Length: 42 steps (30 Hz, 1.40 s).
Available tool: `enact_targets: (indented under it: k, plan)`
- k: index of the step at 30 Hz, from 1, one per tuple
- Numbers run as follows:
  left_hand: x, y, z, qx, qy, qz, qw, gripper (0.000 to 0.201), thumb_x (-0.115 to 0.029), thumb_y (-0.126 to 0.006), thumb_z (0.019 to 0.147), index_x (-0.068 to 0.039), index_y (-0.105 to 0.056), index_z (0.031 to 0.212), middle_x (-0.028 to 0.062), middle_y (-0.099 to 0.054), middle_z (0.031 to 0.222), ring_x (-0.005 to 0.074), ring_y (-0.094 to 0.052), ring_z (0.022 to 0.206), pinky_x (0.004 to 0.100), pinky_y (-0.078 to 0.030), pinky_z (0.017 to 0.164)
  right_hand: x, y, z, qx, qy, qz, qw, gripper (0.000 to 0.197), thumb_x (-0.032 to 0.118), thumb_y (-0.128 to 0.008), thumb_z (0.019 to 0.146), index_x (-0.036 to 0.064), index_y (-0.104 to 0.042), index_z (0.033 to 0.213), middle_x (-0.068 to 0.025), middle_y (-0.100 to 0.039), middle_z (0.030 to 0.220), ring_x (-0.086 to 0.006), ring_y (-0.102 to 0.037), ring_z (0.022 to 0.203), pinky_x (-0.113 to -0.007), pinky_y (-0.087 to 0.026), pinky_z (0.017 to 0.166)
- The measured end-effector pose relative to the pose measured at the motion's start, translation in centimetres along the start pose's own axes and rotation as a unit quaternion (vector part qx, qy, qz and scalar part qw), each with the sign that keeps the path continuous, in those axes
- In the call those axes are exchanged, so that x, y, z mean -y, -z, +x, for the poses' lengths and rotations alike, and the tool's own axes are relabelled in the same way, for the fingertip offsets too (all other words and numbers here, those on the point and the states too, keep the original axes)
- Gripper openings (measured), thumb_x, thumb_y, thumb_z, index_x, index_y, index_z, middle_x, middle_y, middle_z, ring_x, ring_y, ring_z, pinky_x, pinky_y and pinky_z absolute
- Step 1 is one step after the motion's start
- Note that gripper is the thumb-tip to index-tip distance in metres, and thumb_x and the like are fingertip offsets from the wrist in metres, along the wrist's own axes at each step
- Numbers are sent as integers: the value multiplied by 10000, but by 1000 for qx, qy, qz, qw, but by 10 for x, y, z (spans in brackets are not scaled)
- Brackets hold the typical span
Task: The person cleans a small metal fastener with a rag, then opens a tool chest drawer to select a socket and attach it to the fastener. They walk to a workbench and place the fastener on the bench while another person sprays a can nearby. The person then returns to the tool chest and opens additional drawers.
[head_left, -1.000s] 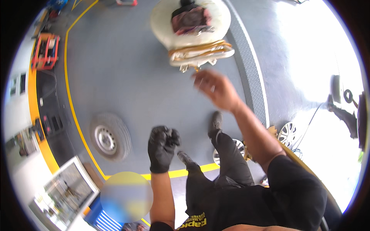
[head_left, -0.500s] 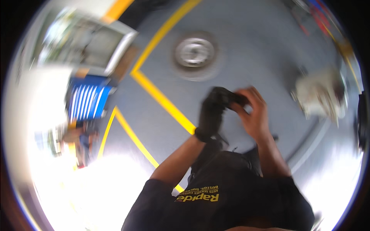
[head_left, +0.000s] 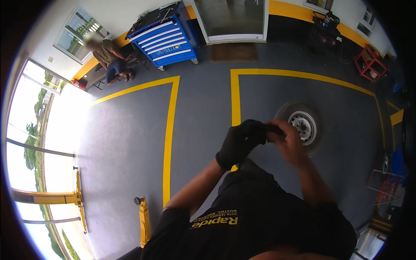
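My left hand [head_left: 243, 141] wears a black glove and is held up in front of my body, its fingers closed and reaching toward the right. My right hand [head_left: 288, 141] is bare. Its thumb and fingers pinch black glove material [head_left: 274, 129] where the two hands meet. Whether that is the left glove's fingertips or a second glove, I cannot tell. Beyond my right hand, a wheel with a black tire and silver rim [head_left: 304, 126] lies flat on the grey floor, partly covered by the hand.
A blue tool chest [head_left: 167, 43] stands by the far wall, beside a glass door [head_left: 229, 19]. A person [head_left: 110, 58] sits on a bench at far left. Yellow lines [head_left: 171, 138] mark the floor. Yellow lift arms [head_left: 144, 221] stand lower left; a red cart [head_left: 370, 63] is far right.
My view has swung left, so the tool chest, door and seated person now stand ahead and the wheel appears farther right. Both hands stay together at the black glove material.
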State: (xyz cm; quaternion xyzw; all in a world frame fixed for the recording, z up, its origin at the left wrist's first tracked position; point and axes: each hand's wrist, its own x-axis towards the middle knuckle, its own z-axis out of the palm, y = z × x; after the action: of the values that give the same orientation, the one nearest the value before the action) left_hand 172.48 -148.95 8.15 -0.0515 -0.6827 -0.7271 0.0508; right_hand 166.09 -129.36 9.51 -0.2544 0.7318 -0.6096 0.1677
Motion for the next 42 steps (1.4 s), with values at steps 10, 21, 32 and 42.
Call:
enact_targets:
  k: [10, 21, 32, 42]
  plan:
    - [-27, 244, 122, -231, 16, 227, 946, 131, -11, -724, 918, 12, -703, 1046, 74, -718, 910, 129, -715, 763, 261, -568, 672, 9, -130, 341, 292, -100, 123, 943, 261, 179, -690, 1014, -23, -668, 1177, -65, -715, 921, -117, -627, 768, -282, -532, 752]
    - [18, 509, 306, -186, 18, 175, 967, 82, -13, -692, 909, -14, -674, 989, 64, -694, 875, 144, -690, 763, 287, -545, 688, -16, -227, 642, 326, -150, 143, 922, 256, 199, -699, 1010, -8, -687, 1160, -58, -693, 874, -129, -636, 749, -291, -528, 732]
    - [70, 786, 544, -56, -53, 298, 951, 105, -59, -720, 893, -64, -679, 990, 124, -724, 943, 306, -722, 861, 379, -568, 772, -45, -256, 912, 304, -290, 249, 873, 268, 182, -664, 1019, -1, -667, 1214, -50, -664, 916, -113, -643, 790, -269, -556, 726]
    - [134, 1167, 733, -153, 41, 612, 775, 113, -158, -656, 914, -80, -732, 943, 125, -714, 1036, 314, -701, 995, 420, -573, 855, -48, -272, 1095, 159, -279, 279, 905, 330, 119, -546, 994, 11, -627, 1295, -57, -642, 1017, -111, -620, 843, -271, -546, 741]
